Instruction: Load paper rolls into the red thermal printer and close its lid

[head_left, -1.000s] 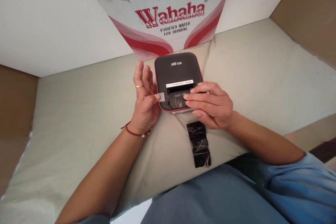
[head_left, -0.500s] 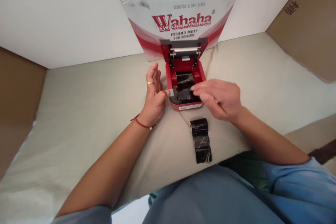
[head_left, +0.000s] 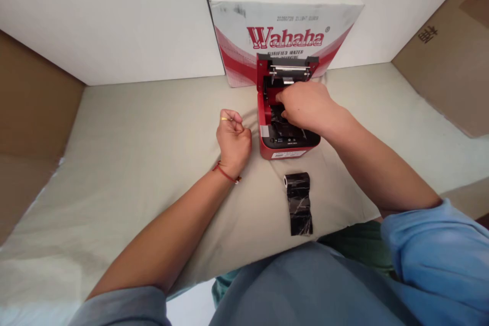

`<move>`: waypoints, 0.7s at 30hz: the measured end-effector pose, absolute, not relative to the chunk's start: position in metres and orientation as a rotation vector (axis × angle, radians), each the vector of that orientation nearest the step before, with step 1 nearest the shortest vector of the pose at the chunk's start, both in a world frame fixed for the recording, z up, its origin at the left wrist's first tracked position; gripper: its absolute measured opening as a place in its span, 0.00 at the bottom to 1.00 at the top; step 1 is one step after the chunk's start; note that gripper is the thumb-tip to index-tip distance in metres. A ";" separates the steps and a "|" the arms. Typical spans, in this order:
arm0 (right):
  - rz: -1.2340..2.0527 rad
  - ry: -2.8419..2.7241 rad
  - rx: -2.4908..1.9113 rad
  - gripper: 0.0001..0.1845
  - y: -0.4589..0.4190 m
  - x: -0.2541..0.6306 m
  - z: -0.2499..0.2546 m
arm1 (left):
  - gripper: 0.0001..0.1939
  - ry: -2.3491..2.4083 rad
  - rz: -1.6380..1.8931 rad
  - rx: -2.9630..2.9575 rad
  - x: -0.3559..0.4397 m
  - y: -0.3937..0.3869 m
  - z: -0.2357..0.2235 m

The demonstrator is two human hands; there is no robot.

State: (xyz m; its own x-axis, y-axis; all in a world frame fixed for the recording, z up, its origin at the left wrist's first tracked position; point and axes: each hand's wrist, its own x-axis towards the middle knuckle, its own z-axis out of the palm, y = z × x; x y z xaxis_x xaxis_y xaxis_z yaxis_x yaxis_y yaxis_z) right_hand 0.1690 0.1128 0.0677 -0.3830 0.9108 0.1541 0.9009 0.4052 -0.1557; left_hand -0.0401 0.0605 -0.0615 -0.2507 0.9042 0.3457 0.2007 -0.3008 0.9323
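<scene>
A small red label printer (head_left: 264,150) stands with its lid raised, a metal bar and dark roller showing under the lid. My right hand (head_left: 307,104) reaches into the open bay from the right, thumb and fingers closed on a roll of black film (head_left: 277,113); the hand hides much of that roll. Left of the printer, my left hand (head_left: 235,143) is curled into a loose fist, apart from the printer, with nothing seen in it. A second black film roll (head_left: 299,204), partly unrolled, lies on the cloth in front of the printer.
A white and red water carton (head_left: 286,12) stands right behind the printer lid. White panels (head_left: 153,25) back the cloth-covered table (head_left: 153,137). Brown cardboard boxes flank it on the left (head_left: 34,127) and the right (head_left: 439,56).
My right hand has moved deeper into the printer bay, onto the roll. My left hand has let go of the printer's left edge and curled its fingers. The view has shifted slightly.
</scene>
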 end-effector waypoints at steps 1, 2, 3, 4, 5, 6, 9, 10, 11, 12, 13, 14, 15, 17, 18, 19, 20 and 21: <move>0.089 -2.423 -1.637 0.09 0.112 0.166 0.067 | 0.16 1.359 1.583 1.414 -0.038 0.059 -0.058; 0.108 -2.406 -1.656 0.08 0.112 0.164 0.067 | 0.15 1.353 1.565 1.390 -0.037 0.057 -0.054; 0.119 -2.397 -1.663 0.08 0.111 0.164 0.068 | 0.14 1.353 1.546 1.367 -0.036 0.056 -0.050; 0.123 -2.396 -1.666 0.08 0.111 0.164 0.067 | 0.14 1.358 1.528 1.356 -0.035 0.055 -0.047; 0.120 -2.403 -1.665 0.09 0.111 0.165 0.067 | 0.16 1.370 1.521 1.363 -0.035 0.055 -0.044; 0.113 -2.419 -1.657 0.10 0.111 0.167 0.066 | 0.19 1.386 1.531 1.387 -0.035 0.054 -0.042; 0.072 -2.513 -1.590 0.14 0.115 0.172 0.062 | 0.27 1.431 1.618 1.457 -0.035 0.054 -0.042; 0.059 -2.547 -1.567 0.14 0.116 0.173 0.062 | 0.29 1.425 1.633 1.437 -0.035 0.054 -0.043; 0.053 -2.570 -1.565 0.14 0.117 0.173 0.062 | 0.30 1.407 1.625 1.391 -0.035 0.054 -0.045; 0.056 -2.580 -1.589 0.13 0.118 0.174 0.062 | 0.31 1.379 1.601 1.334 -0.034 0.054 -0.046; 0.069 -2.575 -1.634 0.12 0.118 0.174 0.063 | 0.32 1.345 1.573 1.280 -0.033 0.054 -0.048; 0.091 -2.561 -1.681 0.11 0.118 0.174 0.064 | 0.31 1.311 1.552 1.240 -0.033 0.054 -0.049; 0.118 -2.542 -1.713 0.10 0.118 0.175 0.065 | 0.30 1.280 1.542 1.215 -0.032 0.054 -0.049; 0.179 -2.511 -1.685 0.11 0.116 0.179 0.067 | 0.26 1.240 1.556 1.191 -0.032 0.054 -0.049; 0.207 -2.498 -1.639 0.12 0.114 0.182 0.068 | 0.24 1.230 1.570 1.179 -0.032 0.055 -0.048; 0.233 -2.484 -1.594 0.13 0.110 0.184 0.071 | 0.22 1.223 1.583 1.166 -0.032 0.055 -0.047; 0.254 -2.462 -1.558 0.13 0.105 0.187 0.075 | 0.20 1.219 1.593 1.155 -0.032 0.055 -0.046; 0.277 -2.435 -1.533 0.12 0.098 0.189 0.081 | 0.19 1.215 1.601 1.144 -0.032 0.055 -0.045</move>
